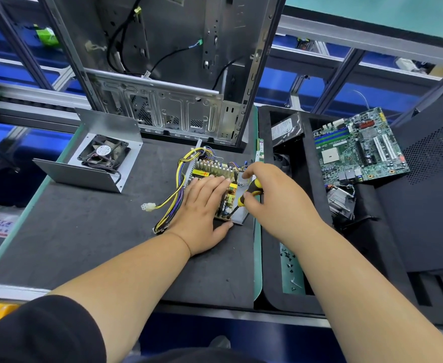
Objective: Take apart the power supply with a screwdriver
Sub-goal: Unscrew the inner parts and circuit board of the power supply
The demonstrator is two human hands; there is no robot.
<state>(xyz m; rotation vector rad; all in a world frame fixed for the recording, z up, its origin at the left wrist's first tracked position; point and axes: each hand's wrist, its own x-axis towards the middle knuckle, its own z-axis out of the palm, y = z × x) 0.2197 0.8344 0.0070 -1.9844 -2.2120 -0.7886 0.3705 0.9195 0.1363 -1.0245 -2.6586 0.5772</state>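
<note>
Left hand [203,205] flat on opened power supply [216,179], right hand [272,195] gripping screwdriver [249,193]

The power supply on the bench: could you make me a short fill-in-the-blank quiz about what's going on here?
1. The left hand lies flat on the power supply, holding it ____.
2. The right hand grips a yellow-and-black ____.
3. The cover to the left holds a black ____.
4. The green motherboard lies to the ____ of the power supply.

Answers: steady; screwdriver; fan; right
</note>
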